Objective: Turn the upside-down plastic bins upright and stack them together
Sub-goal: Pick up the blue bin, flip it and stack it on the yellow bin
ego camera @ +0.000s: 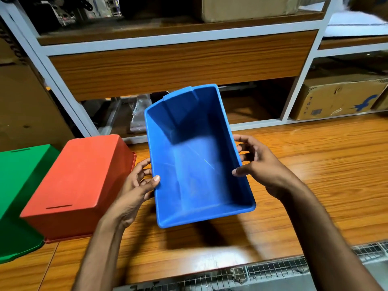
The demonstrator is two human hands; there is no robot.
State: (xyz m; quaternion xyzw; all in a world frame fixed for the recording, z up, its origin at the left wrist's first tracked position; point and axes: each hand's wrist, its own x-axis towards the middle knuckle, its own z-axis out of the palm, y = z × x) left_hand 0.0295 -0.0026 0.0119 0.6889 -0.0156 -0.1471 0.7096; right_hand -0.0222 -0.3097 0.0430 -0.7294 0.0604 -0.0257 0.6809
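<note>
Blue bin (197,164) held open side up over the wooden table (315,164)
The left hand (136,185) and right hand (258,164) grip its long rims; the red bin (79,181) and green bin (19,185) sit upside down to the left

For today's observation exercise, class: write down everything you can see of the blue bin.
The blue bin is a rectangular, smooth plastic tub with a rolled rim and a stepped notch in its far end wall. It is open side up, empty, faintly scratched inside, and tilted toward the camera above the wooden table. The left hand and right hand grip its long sides, thumbs over the rim. It touches nothing else.
</note>
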